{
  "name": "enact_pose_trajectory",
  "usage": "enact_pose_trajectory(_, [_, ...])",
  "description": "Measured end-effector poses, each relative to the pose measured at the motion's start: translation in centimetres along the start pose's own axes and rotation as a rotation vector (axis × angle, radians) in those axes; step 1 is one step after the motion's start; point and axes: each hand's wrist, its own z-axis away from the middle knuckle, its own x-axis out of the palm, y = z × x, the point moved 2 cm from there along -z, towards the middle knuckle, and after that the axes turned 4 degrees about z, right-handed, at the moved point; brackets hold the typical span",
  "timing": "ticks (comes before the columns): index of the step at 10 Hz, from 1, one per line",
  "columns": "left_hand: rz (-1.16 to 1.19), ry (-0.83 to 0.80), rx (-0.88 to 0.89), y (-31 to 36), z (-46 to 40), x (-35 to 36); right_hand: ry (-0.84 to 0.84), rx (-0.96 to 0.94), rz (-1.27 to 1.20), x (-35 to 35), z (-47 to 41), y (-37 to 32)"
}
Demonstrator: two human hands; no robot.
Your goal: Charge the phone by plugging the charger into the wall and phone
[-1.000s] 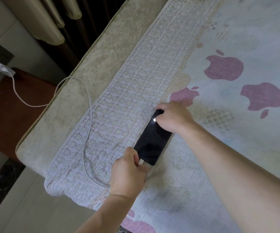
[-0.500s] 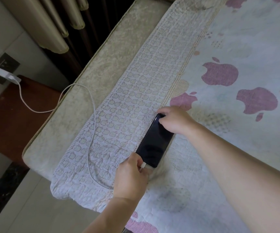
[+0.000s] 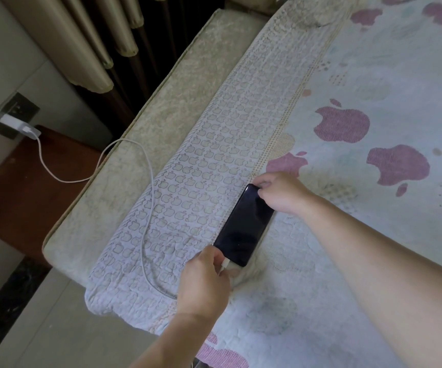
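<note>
A black phone [image 3: 246, 225] lies screen up on the bed sheet [image 3: 374, 75], its screen dark. My right hand [image 3: 281, 192] grips its far end. My left hand [image 3: 205, 281] pinches the white cable plug [image 3: 226, 262] at the phone's near end; the plug sits against the port. The white cable [image 3: 145, 208] loops over the sheet and mattress edge to a white charger [image 3: 26, 127], which is plugged into a dark wall socket [image 3: 15, 112] at the left.
The beige mattress edge [image 3: 161, 115] runs along the left of the sheet. A dark red-brown bedside table [image 3: 23, 187] stands below the socket. Beige curtains [image 3: 87, 41] hang at the top left. Pale floor tiles [image 3: 42, 328] lie at the lower left.
The bright reflection on the phone's screen is gone and the screen is dark. Both hands stay on the phone's two ends. The view has shifted, so everything sits further right.
</note>
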Motion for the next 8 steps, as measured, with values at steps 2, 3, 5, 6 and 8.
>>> enact_pose_trajectory(2, [-0.023, 0.021, 0.026, 0.6, 0.0, -0.7, 0.034, -0.01, -0.023, -1.1, 0.7, -0.3])
enact_pose_trajectory(3, [-0.017, 0.039, 0.045, 1.2, 0.0, -1.3, 0.047, -0.024, -0.049, -1.8, 1.3, -0.4])
enact_pose_trajectory(5, [-0.039, 0.071, 0.09, 2.8, -0.5, -2.6, 0.077, -0.06, -0.092, -3.1, 3.0, -0.5])
enact_pose_trajectory(6, [-0.04, 0.079, 0.101, 3.8, -0.7, -3.3, 0.096, -0.049, -0.112, -3.8, 3.9, -0.4])
enact_pose_trajectory(8, [-0.004, 0.098, 0.109, 5.7, -0.5, -4.7, 0.128, -0.031, -0.156, -4.9, 6.0, -0.4])
